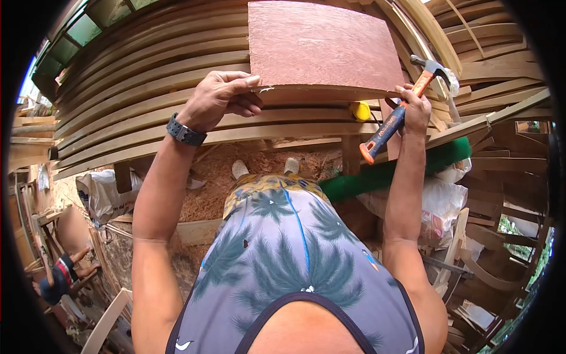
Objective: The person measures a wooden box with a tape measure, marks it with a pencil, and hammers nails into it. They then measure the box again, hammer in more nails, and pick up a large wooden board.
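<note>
1. While the person looks down over their own chest, the left hand (221,97) presses on the near left corner of a reddish plywood panel (321,44), fingers curled over its edge and thumb tucked under it, so the hand pinches the board against the curved timber rail (306,94) beneath.
2. That panel lies flat on a stack of bent wooden slats (147,88), its near edge running left to right between the two hands.
3. At the panel's near right corner, the right hand (415,106) is wrapped tight round a claw hammer (401,109), all fingers closed on the orange and blue grip.
4. Its long axis slants from the grip's butt, low and left, up to the steel head (433,66), which hangs just beside the panel's right edge (whether it touches the wood cannot be told).
5. Of the two, the left hand is on the panel itself; the right is alongside it.
6. A yellow object (361,111) sits under the rail, and sawdust (218,177) covers the floor below.
</note>
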Tool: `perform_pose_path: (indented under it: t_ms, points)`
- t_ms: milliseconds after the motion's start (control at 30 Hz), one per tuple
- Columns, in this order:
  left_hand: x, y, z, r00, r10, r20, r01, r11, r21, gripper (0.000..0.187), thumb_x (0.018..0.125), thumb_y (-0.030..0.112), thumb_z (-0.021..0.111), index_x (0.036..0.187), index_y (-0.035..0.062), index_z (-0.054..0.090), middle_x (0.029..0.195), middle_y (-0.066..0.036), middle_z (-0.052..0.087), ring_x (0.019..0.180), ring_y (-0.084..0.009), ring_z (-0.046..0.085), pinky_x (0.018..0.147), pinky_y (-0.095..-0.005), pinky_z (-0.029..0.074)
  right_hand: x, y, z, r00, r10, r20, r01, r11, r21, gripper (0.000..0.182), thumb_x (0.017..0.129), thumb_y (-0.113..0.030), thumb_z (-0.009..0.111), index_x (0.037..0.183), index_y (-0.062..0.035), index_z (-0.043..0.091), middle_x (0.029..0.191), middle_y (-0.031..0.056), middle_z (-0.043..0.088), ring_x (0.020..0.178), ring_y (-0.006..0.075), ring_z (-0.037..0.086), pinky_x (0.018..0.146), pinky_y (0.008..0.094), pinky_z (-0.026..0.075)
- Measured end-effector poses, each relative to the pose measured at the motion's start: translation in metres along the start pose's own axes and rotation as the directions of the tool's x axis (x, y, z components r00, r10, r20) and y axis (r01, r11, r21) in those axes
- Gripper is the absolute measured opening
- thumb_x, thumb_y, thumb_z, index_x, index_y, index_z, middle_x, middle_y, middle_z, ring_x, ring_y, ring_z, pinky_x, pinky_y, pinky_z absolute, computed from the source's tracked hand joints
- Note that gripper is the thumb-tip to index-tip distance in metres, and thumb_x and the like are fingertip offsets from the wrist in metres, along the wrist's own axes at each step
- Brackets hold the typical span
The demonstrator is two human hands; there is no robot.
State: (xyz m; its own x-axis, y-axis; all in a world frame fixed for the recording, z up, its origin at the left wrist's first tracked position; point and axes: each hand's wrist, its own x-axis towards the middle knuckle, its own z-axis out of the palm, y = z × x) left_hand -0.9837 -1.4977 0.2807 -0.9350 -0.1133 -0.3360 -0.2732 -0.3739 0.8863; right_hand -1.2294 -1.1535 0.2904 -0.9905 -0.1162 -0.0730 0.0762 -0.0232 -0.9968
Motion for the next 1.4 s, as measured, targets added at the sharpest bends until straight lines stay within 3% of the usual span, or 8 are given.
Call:
perform_pose_path:
  t_ms: [267,333,467,633,733,767,1167,1400]
  points:
    - [-0.016,0.022,-0.014,0.997,-0.045,-0.061,0.043,0.998,-0.039,0.028,0.101,0.024,0.066,0.109,-0.0025,0.069,0.087,-0.017,0.075,0.072,-0.0206,0.075,0.061,-0.0267,0.062,-0.019,-0.012,0.004,0.997,-0.061,0.044,0.063,0.997,-0.053,0.021,0.084,-0.005,0.077,0.099,0.0014,0.064,0.083,0.0046,0.059,0.065,0.0114,0.059,0.064,0.0287,0.060]
    - [-0.018,0.016,-0.018,0.997,-0.049,-0.063,0.046,0.998,-0.045,0.027,0.101,0.023,0.066,0.109,-0.0031,0.068,0.086,-0.017,0.074,0.071,-0.0206,0.075,0.061,-0.0262,0.062,-0.015,-0.001,-0.004,0.996,-0.057,0.075,0.065,0.992,-0.110,0.021,0.088,-0.005,0.076,0.103,0.0004,0.062,0.090,0.0047,0.060,0.075,0.0142,0.063,0.071,0.0342,0.065]
    - [-0.022,0.005,-0.021,0.994,-0.064,-0.087,0.060,0.997,-0.046,0.026,0.101,0.022,0.066,0.108,-0.0035,0.068,0.085,-0.017,0.074,0.071,-0.0194,0.075,0.061,-0.0250,0.062,-0.014,0.023,-0.005,0.989,-0.077,0.129,0.103,0.972,-0.212,0.019,0.087,-0.006,0.077,0.102,-0.0024,0.066,0.091,0.0026,0.060,0.078,0.0116,0.063,0.068,0.0285,0.062]
    - [-0.022,0.012,-0.018,0.994,-0.043,-0.105,0.041,0.999,-0.018,0.026,0.102,0.022,0.064,0.109,-0.0028,0.067,0.086,-0.016,0.074,0.069,-0.0175,0.074,0.060,-0.0231,0.060,-0.017,0.014,0.001,0.982,-0.137,0.133,0.160,0.970,-0.183,0.020,0.087,-0.006,0.077,0.103,-0.0004,0.066,0.093,0.0058,0.062,0.078,0.0136,0.065,0.069,0.0303,0.064]
    - [-0.021,0.025,-0.015,0.991,-0.021,-0.131,0.018,1.000,-0.025,0.026,0.102,0.021,0.065,0.110,-0.0041,0.067,0.087,-0.017,0.074,0.070,-0.0177,0.074,0.061,-0.0230,0.061,-0.015,-0.003,0.009,0.992,-0.044,0.115,0.055,0.994,-0.097,0.022,0.087,-0.007,0.077,0.105,0.0005,0.065,0.093,0.0049,0.060,0.080,0.0147,0.064,0.070,0.0341,0.064]
    - [-0.018,0.026,-0.018,0.996,-0.016,-0.093,0.013,0.999,-0.032,0.027,0.101,0.021,0.066,0.109,-0.0052,0.067,0.086,-0.017,0.074,0.071,-0.0190,0.075,0.062,-0.0244,0.062,-0.016,-0.006,0.017,0.996,-0.066,0.067,0.071,0.995,-0.074,0.025,0.085,-0.008,0.078,0.103,0.0019,0.065,0.084,0.0037,0.059,0.065,0.0127,0.061,0.061,0.0264,0.060]
    - [-0.028,0.029,0.004,0.998,0.046,0.034,-0.044,0.998,-0.046,0.026,0.096,0.023,0.074,0.101,-0.0021,0.073,0.086,-0.013,0.076,0.072,-0.0201,0.076,0.063,-0.0287,0.064,-0.018,0.002,-0.012,0.997,-0.072,0.036,0.070,0.997,0.036,0.020,0.089,-0.005,0.070,0.107,0.0017,0.062,0.093,0.0089,0.061,0.080,0.0201,0.067,0.073,0.0420,0.064]
    - [-0.010,0.051,-0.008,0.986,0.155,0.056,-0.154,0.988,-0.027,0.030,0.095,0.026,0.074,0.102,-0.0023,0.072,0.086,-0.016,0.076,0.071,-0.0196,0.076,0.063,-0.0266,0.063,0.002,-0.014,0.006,0.987,-0.145,0.069,0.139,0.987,0.086,0.019,0.089,-0.002,0.068,0.106,0.0037,0.063,0.093,0.0091,0.062,0.080,0.0203,0.067,0.074,0.0435,0.064]
